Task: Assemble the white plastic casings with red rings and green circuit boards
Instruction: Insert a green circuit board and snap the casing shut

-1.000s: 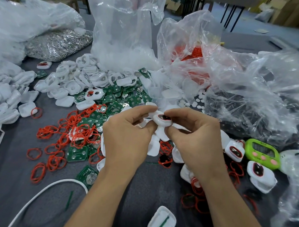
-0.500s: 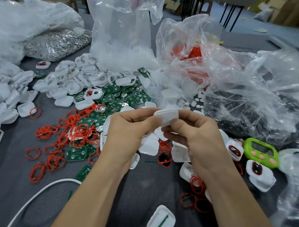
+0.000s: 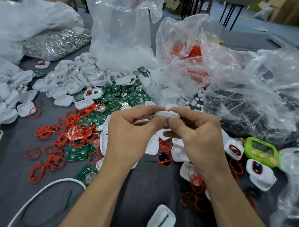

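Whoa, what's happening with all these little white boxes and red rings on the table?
A person is putting small gadgets together by hand. The left hand and the right hand both pinch one white casing between fingers and thumbs, above the table. Around them lie loose red rings, green circuit boards and a heap of empty casings. A few finished pieces, each with a red ring showing, sit to the right beside a green timer.

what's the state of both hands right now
Left hand: closed, pinching the left end of the small white plastic casing.
Right hand: closed, pinching the same casing's right end.
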### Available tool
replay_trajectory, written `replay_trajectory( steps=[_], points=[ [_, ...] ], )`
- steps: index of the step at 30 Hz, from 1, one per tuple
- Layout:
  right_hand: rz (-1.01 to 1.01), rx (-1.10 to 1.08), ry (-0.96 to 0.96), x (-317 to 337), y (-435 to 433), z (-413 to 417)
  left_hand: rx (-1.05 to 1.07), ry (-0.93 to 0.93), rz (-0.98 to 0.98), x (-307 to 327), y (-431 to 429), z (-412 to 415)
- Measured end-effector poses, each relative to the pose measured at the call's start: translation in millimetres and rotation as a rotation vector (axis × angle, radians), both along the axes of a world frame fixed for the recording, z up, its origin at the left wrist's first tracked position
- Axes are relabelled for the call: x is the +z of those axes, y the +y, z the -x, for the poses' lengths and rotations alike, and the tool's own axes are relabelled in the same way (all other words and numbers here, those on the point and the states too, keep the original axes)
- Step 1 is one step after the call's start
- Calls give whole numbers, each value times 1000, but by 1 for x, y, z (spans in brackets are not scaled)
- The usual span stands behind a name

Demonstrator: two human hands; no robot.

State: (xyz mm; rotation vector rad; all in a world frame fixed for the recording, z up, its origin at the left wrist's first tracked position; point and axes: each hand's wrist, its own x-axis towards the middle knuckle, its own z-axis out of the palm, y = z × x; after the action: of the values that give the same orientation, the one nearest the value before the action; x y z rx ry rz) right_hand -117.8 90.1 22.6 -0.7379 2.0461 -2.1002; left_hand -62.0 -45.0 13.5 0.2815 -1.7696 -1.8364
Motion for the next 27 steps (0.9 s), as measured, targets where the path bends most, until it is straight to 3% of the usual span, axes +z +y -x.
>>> replay_trajectory(
  steps=[5, 13, 18, 23, 27],
  points=[
    [23, -17, -20, -3, -1, -2, 68, 32, 75, -3, 2, 0],
    [-94, -106, 38, -9, -3, -4, 143, -72, 139, -8, 4, 0],
    [-127, -111, 33, -8, -2, -1, 115, -104, 72, -8, 6, 2],
    [-37, 25, -133, -2, 4, 7, 45, -114, -112, -5, 5, 5],
    [-82, 23, -51, -5, 6, 8, 16, -125, 12, -3, 5, 4]
  ],
)
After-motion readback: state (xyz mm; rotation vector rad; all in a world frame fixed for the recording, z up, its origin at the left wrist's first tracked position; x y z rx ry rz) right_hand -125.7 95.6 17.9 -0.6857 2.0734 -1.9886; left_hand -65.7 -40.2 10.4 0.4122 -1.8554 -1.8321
